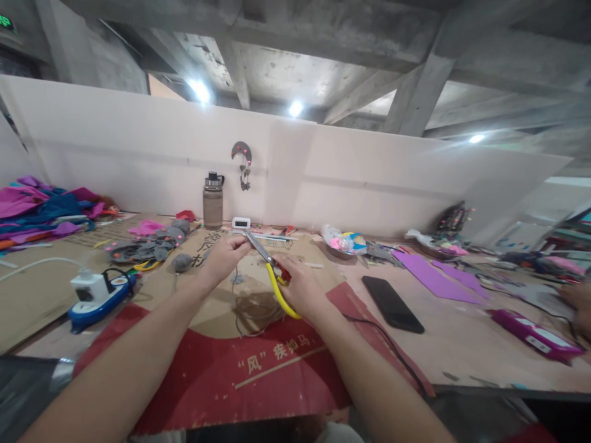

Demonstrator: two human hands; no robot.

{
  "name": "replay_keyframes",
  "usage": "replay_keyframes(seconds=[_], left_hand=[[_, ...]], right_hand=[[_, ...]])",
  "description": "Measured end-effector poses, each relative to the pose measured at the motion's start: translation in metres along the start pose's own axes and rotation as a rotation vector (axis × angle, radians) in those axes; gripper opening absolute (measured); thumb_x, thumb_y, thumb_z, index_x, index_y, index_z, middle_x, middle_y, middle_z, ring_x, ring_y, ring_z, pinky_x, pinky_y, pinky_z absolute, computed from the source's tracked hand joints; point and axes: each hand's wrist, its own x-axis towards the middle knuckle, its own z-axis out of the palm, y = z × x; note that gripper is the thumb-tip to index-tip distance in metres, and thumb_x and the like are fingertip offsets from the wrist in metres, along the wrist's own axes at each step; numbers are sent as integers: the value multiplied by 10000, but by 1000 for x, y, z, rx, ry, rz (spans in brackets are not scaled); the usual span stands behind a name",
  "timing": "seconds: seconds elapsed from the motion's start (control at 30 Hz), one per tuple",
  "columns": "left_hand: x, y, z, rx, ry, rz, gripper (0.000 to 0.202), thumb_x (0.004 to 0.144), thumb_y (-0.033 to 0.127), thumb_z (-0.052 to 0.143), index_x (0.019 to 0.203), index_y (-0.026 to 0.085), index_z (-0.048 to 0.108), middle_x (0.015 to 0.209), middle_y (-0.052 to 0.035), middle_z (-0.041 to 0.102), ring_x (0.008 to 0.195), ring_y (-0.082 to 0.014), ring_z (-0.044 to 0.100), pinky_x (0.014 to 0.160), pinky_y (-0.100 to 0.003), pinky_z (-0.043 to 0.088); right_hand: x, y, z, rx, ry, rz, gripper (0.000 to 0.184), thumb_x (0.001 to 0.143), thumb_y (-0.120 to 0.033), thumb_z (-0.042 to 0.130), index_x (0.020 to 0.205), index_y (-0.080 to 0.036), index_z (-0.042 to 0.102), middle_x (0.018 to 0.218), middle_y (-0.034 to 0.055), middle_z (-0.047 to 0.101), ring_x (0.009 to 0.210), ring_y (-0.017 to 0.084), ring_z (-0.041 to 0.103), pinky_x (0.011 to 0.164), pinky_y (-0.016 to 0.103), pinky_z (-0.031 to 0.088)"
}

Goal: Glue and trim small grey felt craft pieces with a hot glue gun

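My right hand [300, 289] grips the yellow-handled scissors [272, 271], whose blades point up and left toward my left hand [226, 253]. The left hand is closed in a pinch on something small that I cannot make out, right at the blade tips. A thin dark string or wire [252, 311] lies looped on the cardboard [217, 363] below both hands. Both arms stretch over the red and brown cardboard sheet with printed characters.
A water bottle [213, 201] stands at the back. Grey felt pieces [152, 246] and a power strip [99, 292] lie left, coloured fabric [41, 209] far left. A black phone [392, 303], purple felt [434, 280] and a magenta box [535, 332] lie right. Another person's hand [579, 304] shows at the right edge.
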Motion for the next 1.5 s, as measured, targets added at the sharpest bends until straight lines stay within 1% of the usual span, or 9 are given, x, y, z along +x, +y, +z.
replay_keyframes(seconds=[0.27,0.47,0.77,0.93,1.03,1.13,1.23,1.4,1.5], left_hand=[[1,-12,0,-104,-10,-142,308,783,401,475,814,158,661,483,49,364,441,-88,285,429,-222,202],[1,-18,4,-307,-68,-236,268,717,400,588,838,164,629,531,56,359,434,-64,266,412,-202,201],[0,-18,1,-661,-174,-211,333,742,381,605,957,128,634,547,37,422,430,-46,284,407,-195,189],[-3,-8,-1,-781,-194,-214,379,756,366,598,1065,145,595,592,20,501,435,-42,327,417,-185,217],[-5,-3,0,-808,-188,-191,465,748,359,611,1164,165,537,618,10,552,439,-47,368,419,-183,234],[-7,1,3,-843,-182,-169,574,752,372,612,1272,191,449,665,-7,595,458,-53,409,429,-178,262],[-9,4,6,-861,-196,-154,631,767,382,599,1334,211,379,703,-15,609,471,-59,434,432,-181,278],[-10,3,11,-871,-224,-137,706,766,368,611,1381,227,295,701,0,591,468,-57,435,432,-185,264],[-10,0,14,-864,-250,-142,726,757,385,620,1383,219,292,666,14,566,451,-53,419,421,-186,235]], right_hand=[[4,37,-33,-166,139,446,388,776,-265,483,1153,-237,568,1004,62,666,886,204,616,749,295,452],[-3,81,-52,-581,-50,851,407,785,-291,476,1128,-92,569,1061,197,615,973,263,599,764,300,447],[-14,100,-43,-677,-112,887,320,791,-274,493,1010,-91,637,976,221,626,930,276,613,772,365,452],[-13,88,-44,-720,68,809,286,771,-280,533,1001,-148,641,1067,221,584,1053,323,525,838,485,392],[-2,65,-36,-419,285,588,269,777,-277,507,955,-135,650,1036,191,595,1005,286,535,833,444,410],[10,34,-17,140,311,437,312,820,-364,439,930,-162,650,906,86,640,813,193,575,751,334,452],[18,4,2,432,209,429,339,799,-433,469,944,-194,659,772,26,634,669,159,540,624,282,443],[29,-22,17,735,157,370,327,785,-426,506,994,-221,654,895,20,637,718,133,528,610,244,418],[38,-30,20,871,105,349,256,788,-402,505,820,-192,648,679,-7,570,607,106,472,572,230,389]])
